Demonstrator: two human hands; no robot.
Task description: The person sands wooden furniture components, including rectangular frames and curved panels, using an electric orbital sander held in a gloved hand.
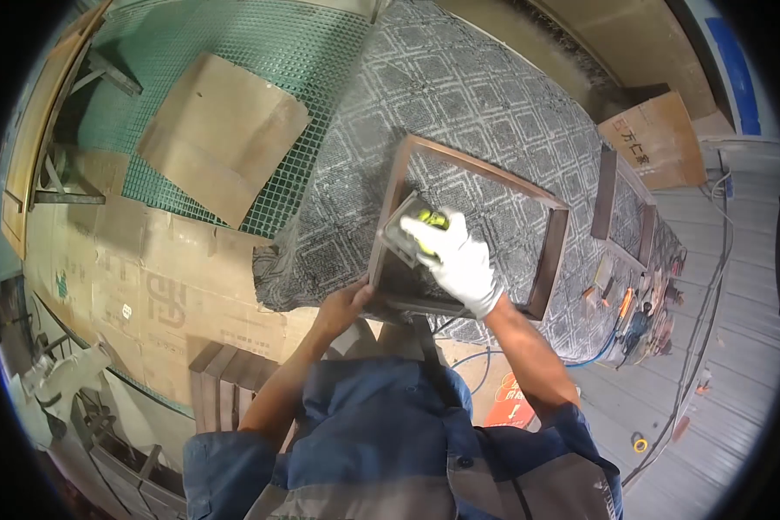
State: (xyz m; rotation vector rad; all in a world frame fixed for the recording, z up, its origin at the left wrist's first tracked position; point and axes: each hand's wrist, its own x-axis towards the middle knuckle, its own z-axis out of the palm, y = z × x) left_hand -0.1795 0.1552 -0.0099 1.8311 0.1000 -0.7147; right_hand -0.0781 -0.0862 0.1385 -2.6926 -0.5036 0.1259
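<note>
A rectangular wooden frame (485,169) with brown sides lies on a grey patterned cloth (451,69). My left hand (347,305), bare, grips its near left corner. In a white glove, my right hand (461,264) is closed round a yellow-green and grey power sander (400,234). The sander's square base rests against the frame's left side. The glove hides much of the tool's body.
A smaller wooden frame (626,208) lies on the cloth at right, by a cluster of hand tools (637,321). Brown board (225,134) covers part of the green mesh (321,52) at left. Wooden pieces (225,377) stand near my left arm; a cable (711,286) crosses the ridged floor.
</note>
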